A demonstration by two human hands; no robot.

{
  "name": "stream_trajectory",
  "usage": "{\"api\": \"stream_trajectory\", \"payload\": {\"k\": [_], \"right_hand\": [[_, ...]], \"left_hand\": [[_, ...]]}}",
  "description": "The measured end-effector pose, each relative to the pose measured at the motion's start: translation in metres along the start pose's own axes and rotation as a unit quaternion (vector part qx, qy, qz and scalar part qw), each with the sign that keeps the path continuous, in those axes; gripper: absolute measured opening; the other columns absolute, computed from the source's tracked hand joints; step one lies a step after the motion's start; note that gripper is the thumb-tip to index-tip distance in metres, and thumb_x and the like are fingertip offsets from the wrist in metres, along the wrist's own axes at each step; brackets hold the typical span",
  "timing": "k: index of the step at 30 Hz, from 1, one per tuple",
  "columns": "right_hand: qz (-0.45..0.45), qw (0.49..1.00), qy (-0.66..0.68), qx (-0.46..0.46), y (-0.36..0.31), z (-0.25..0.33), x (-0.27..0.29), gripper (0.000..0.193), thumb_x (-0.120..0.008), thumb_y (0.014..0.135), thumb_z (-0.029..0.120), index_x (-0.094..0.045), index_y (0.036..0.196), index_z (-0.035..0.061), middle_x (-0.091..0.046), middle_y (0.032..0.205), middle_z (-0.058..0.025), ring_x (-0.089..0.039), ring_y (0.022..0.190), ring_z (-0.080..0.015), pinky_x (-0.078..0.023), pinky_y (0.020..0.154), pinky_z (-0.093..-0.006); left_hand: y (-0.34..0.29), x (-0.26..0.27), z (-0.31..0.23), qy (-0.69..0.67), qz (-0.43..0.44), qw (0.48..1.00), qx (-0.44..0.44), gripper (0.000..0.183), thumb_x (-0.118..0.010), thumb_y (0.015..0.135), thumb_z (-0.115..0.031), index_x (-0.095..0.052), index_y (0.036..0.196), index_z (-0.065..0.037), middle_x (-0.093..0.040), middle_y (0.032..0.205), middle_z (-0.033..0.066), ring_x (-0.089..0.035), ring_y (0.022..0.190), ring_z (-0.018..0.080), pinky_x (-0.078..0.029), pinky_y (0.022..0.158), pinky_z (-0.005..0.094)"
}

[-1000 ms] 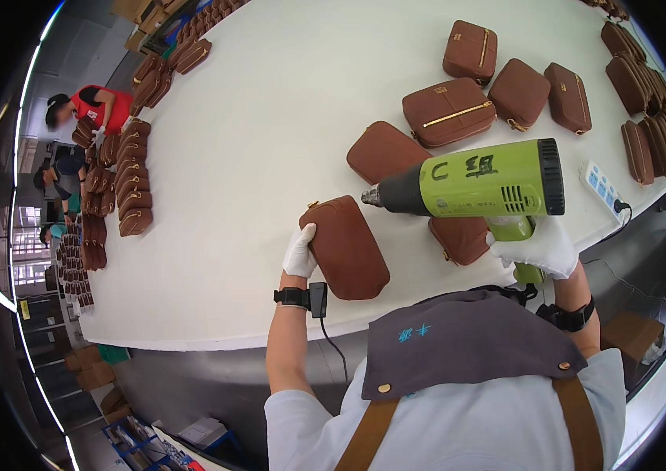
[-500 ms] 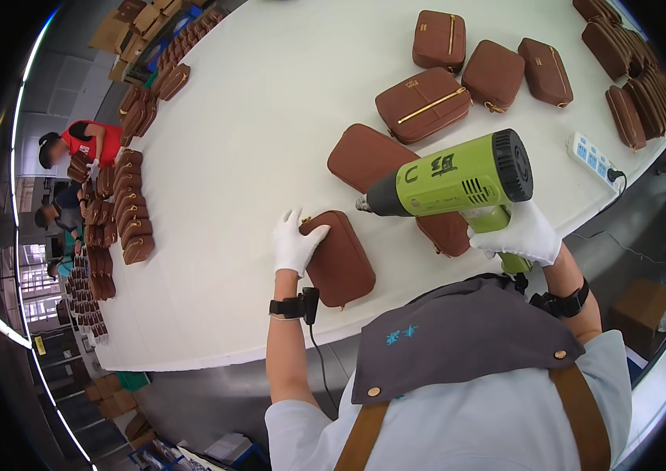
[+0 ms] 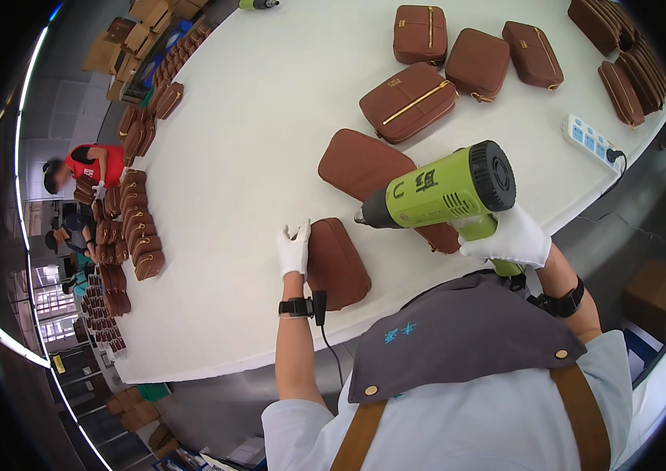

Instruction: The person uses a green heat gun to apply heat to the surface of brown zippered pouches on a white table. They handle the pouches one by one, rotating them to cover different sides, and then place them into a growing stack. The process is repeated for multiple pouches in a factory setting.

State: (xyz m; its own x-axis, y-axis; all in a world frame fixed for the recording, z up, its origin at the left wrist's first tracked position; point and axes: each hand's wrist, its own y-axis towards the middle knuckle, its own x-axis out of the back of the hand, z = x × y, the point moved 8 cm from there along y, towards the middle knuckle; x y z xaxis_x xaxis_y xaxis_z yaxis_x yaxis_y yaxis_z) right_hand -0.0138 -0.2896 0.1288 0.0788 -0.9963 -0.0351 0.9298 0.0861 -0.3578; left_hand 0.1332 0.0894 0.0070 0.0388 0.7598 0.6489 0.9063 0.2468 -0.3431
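Observation:
My right hand (image 3: 515, 238), in a white glove, is wrapped round the handle of a green heat gun (image 3: 437, 191). The black nozzle points left, over the table near a small brown bag (image 3: 338, 267). That bag lies tilted on the white table, its smooth side up. At its left edge is my gloved left hand (image 3: 294, 251), fingers apart and thumb beside the upper corner; whether it presses on the bag is hard to see. Another brown bag (image 3: 360, 163) lies beyond the nozzle, and one more (image 3: 437, 238) is partly hidden beneath the heat gun.
Several brown bags with gold zips (image 3: 410, 102) lie farther off on the white table (image 3: 223, 196). A power strip (image 3: 590, 144) sits near the right edge. Another green tool (image 3: 258, 4) shows at the far edge. Rows of bags (image 3: 140, 228) stand left, near co-workers.
My left thumb has come off the bag's top to its left edge. The heat gun has shifted slightly left in my right hand. The whole view has turned a little.

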Motion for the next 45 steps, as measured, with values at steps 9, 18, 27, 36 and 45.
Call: {"api": "stream_trajectory", "payload": {"k": [9, 18, 27, 36, 45], "right_hand": [[0.022, 1.0, -0.005, -0.009, 0.003, -0.014, -0.005, 0.062, -0.079, 0.067, 0.004, -0.051, 0.121, -0.0015, -0.063, 0.098, -0.0086, -0.061, 0.077, -0.0115, -0.054, 0.062, -0.027], [0.008, 0.997, -0.044, -0.055, -0.014, 0.0, 0.023, 0.067, -0.086, 0.061, 0.005, -0.057, 0.121, -0.0013, -0.067, 0.103, -0.0084, -0.063, 0.089, -0.0143, -0.053, 0.077, -0.031], [0.101, 0.99, -0.092, 0.034, -0.033, 0.028, 0.012, 0.045, -0.086, 0.066, 0.008, -0.066, 0.106, 0.0008, -0.071, 0.091, -0.0075, -0.067, 0.078, -0.0157, -0.056, 0.072, -0.0288], [0.079, 0.95, -0.201, 0.227, -0.03, 0.044, 0.009, 0.054, -0.088, 0.061, 0.01, -0.064, 0.108, 0.0012, -0.07, 0.095, -0.0053, -0.066, 0.081, -0.0134, -0.054, 0.072, -0.0285], [0.003, 0.998, 0.005, -0.056, 0.006, 0.036, 0.006, 0.058, -0.084, 0.064, 0.006, -0.058, 0.116, 0.0001, -0.069, 0.096, -0.0077, -0.065, 0.083, -0.0132, -0.054, 0.07, -0.0283]], "left_hand": [[-0.062, -0.014, 0.03, -0.184, 0.04, 0.982, -0.008, 0.075, -0.081, 0.075, -0.023, -0.041, 0.133, -0.001, -0.055, 0.124, 0.0138, -0.056, 0.111, 0.0245, -0.049, 0.094, 0.0369], [-0.063, -0.035, 0.056, -0.54, 0.172, 0.813, 0.132, 0.073, -0.069, 0.084, -0.047, -0.041, 0.138, -0.006, -0.052, 0.132, 0.0135, -0.055, 0.115, 0.0298, -0.048, 0.097, 0.0429], [-0.087, -0.039, 0.039, -0.655, 0.225, 0.709, 0.129, 0.062, -0.042, 0.094, -0.059, -0.047, 0.125, -0.006, -0.059, 0.109, 0.01, -0.06, 0.096, 0.0252, -0.053, 0.08, 0.038], [-0.098, -0.034, 0.041, -0.615, 0.197, 0.749, 0.15, 0.069, -0.048, 0.088, -0.065, -0.049, 0.126, -0.008, -0.059, 0.113, 0.0101, -0.059, 0.097, 0.0257, -0.054, 0.079, 0.0385], [-0.108, -0.048, 0.047, -0.612, 0.302, 0.715, 0.155, 0.078, -0.064, 0.079, -0.064, -0.046, 0.131, -0.008, -0.061, 0.11, 0.0103, -0.061, 0.098, 0.0246, -0.056, 0.082, 0.0368]]}}
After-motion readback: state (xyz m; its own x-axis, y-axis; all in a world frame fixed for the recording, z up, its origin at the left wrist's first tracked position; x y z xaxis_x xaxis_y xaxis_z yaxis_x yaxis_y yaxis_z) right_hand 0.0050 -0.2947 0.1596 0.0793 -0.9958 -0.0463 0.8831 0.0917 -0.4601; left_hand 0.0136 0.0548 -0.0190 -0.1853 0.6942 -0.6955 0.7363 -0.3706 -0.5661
